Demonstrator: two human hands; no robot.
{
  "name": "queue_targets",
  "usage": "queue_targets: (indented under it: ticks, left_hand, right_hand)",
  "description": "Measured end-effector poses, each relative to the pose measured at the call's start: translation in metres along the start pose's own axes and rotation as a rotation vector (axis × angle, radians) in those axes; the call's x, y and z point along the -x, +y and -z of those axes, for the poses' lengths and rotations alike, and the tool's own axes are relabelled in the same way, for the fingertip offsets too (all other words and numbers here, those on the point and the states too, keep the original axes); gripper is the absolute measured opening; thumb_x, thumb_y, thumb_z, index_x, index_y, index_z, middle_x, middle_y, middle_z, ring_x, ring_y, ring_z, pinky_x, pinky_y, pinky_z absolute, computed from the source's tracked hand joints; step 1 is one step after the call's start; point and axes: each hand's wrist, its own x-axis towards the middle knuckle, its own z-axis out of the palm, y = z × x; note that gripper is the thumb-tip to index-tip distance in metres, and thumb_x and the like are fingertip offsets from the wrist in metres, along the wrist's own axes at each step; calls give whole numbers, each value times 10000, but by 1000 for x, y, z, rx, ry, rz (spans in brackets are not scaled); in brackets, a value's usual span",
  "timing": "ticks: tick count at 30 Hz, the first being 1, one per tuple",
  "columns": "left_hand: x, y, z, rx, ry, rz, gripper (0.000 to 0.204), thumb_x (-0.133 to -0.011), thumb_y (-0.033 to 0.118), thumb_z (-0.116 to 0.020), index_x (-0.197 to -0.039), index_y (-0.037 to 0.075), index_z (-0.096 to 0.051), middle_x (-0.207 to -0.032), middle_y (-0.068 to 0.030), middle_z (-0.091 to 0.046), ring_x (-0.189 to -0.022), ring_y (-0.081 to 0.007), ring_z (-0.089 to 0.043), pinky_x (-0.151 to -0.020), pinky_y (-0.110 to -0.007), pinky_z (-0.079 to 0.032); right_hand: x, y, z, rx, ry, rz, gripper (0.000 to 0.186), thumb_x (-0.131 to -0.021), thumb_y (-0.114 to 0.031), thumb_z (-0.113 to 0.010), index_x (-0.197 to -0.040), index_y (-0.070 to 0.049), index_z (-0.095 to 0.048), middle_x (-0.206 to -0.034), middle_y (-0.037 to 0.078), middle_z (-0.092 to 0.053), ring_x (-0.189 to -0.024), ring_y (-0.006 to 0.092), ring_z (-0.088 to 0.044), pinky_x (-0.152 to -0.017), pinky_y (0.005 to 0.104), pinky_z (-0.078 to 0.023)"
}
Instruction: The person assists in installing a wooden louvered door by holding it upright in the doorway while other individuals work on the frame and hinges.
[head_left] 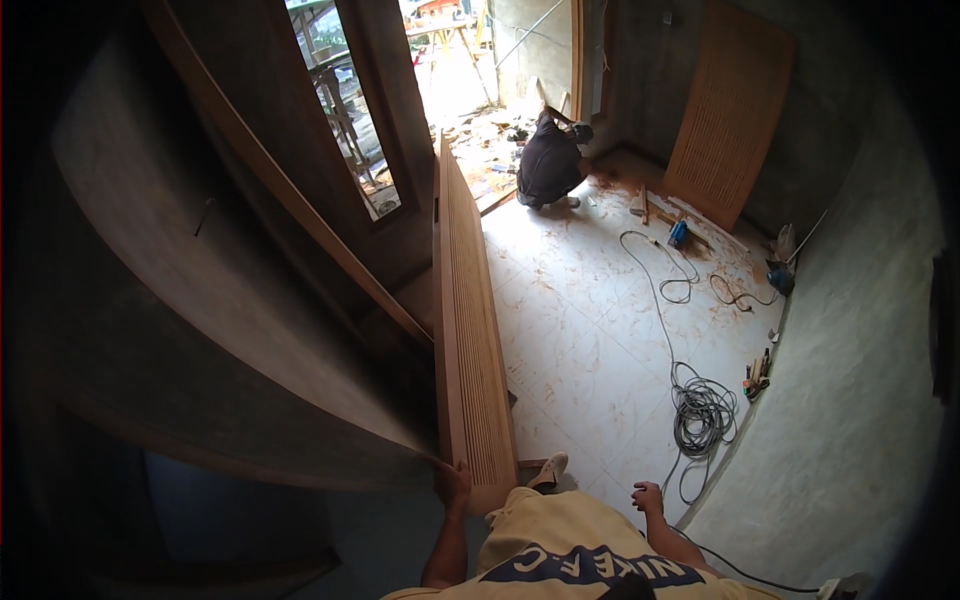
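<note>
A long wooden door [470, 340] with a grooved face stands on its edge in front of me, running away toward the bright doorway. My left hand [453, 484] grips the door's near end, its fingers partly hidden against the wood. Out to the right, away from the door, my right hand [648, 496] hangs over the floor with its fingers curled in and nothing visible in them. One of my shoes [552, 468] shows beside the door's near end.
A person in dark clothes [550, 165] crouches by the doorway. Another grooved wooden door [730, 115] leans on the far right wall. Blue power tools [679, 235] and sawdust lie before it. A coiled black cable [703, 418] rests on the tiled floor [590, 350].
</note>
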Motion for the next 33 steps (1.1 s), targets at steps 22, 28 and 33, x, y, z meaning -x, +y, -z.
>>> queue_targets:
  ticks: [22,28,33]
  left_hand:
    - [0,5,5,23,-65,28,981,-822,322,-666,-1421,-110,-21,-1119,-260,-590,-917,-379,-642,-795,-438,-522]
    - [0,1,0,-9,-14,-5,957,-817,320,-665,-1418,-113,-58,-1086,-262,-604,-906,-383,-644,-784,-442,-522]
    - [1,-3,-1,1,7,3,940,-817,320,-662,-1419,-106,-80,-1082,-259,-607,-916,-381,-644,-784,-443,-522]
  right_hand:
    - [-4,1,-2,-12,-7,12,378,-741,-24,-607,-1118,-28,-632,-831,127,-696,-597,200,-670,-488,323,-527]
    - [-2,8,-4,13,10,17,386,-742,-22,-602,-1127,-35,-631,-860,132,-695,-619,201,-674,-495,326,-531]
    - [-2,1,-4,12,-2,-5,393,-741,-20,-598,-1133,-32,-629,-874,136,-695,-630,205,-677,-495,327,-533]
